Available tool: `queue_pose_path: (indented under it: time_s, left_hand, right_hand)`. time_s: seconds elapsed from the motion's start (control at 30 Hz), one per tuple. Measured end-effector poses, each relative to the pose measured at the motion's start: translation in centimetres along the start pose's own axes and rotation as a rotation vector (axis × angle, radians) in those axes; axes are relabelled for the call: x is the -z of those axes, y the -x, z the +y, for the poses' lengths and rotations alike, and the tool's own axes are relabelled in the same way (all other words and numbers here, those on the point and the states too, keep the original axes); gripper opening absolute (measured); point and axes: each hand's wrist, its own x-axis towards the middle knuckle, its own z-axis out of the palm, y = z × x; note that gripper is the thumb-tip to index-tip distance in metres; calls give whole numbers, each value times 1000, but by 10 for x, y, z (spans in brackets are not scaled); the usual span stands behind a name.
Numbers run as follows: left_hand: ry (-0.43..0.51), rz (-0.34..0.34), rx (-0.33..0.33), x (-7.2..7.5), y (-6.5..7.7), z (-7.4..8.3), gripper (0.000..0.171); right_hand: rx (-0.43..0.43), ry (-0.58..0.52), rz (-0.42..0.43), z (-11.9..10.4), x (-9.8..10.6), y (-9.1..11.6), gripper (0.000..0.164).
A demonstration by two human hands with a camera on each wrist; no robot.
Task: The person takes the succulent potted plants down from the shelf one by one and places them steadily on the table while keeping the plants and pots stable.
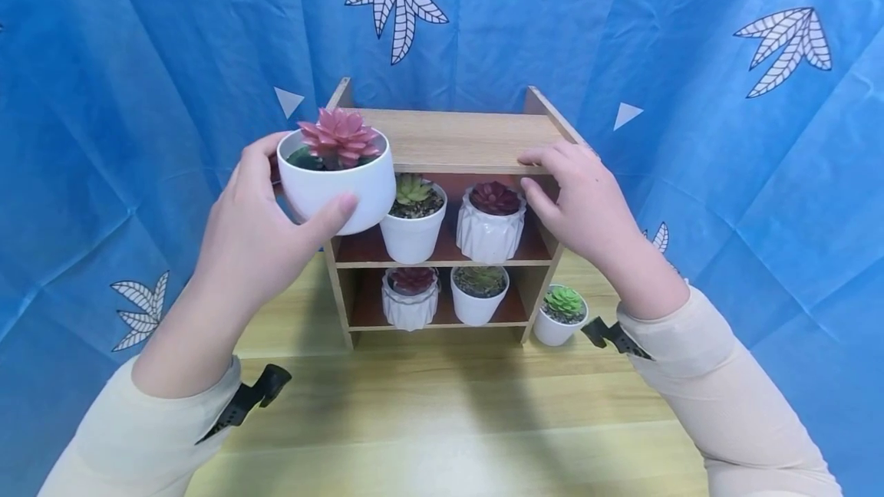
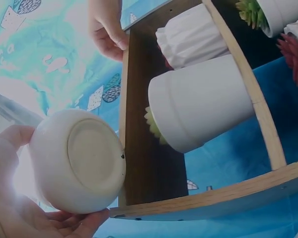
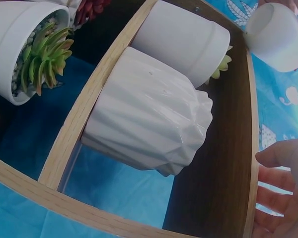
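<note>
My left hand [image 1: 252,225] grips a round white pot [image 1: 338,194] with a pink artificial succulent [image 1: 340,136], thumb on its near side. The pot is held upright in front of the left end of a wooden shelf's top board [image 1: 463,140]; its underside faces the left wrist view, where any contact with the shelf is unclear. At the right end of that board, my right hand [image 1: 576,194] rests its fingers on the front edge, thumb lower down. Below are a white pot with a green succulent [image 1: 413,232] and a faceted white pot with a dark red one [image 1: 490,232].
The lower shelf holds a faceted pot with a dark red succulent [image 1: 410,305] and a plain pot with a green one [image 1: 478,304]. Another potted green succulent [image 1: 555,320] stands on the wooden table [image 1: 428,405], right of the shelf. A blue patterned curtain [image 1: 497,29] hangs behind.
</note>
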Motion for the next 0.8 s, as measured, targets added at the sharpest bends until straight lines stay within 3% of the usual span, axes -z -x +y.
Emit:
queue_pose_path:
  time_s: [0.8]
  left_hand:
    - [49,-32,-21,-10,22,-36,88]
  right_hand:
    - [-11,3,11,-1,-1,0,25]
